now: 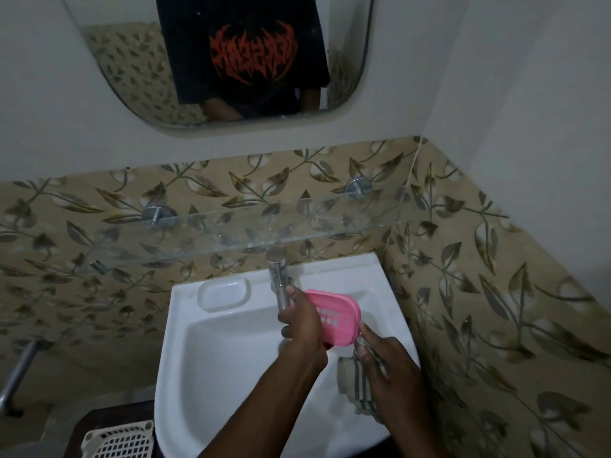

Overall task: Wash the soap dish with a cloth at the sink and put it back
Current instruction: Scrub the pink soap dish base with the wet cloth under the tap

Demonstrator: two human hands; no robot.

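A pink soap dish with a grid of drain holes is held tilted over the white sink, just right of the chrome tap. My left hand grips its left side. My right hand holds a cream cloth with dark stripes and presses it against the dish's lower right edge. The cloth hangs down over the sink's right rim. I cannot tell whether water is running.
A moulded soap recess lies on the sink's back left. A glass shelf on two metal mounts runs above the tap, under a mirror. Tiled walls close in on the right. A white plastic basket sits at lower left.
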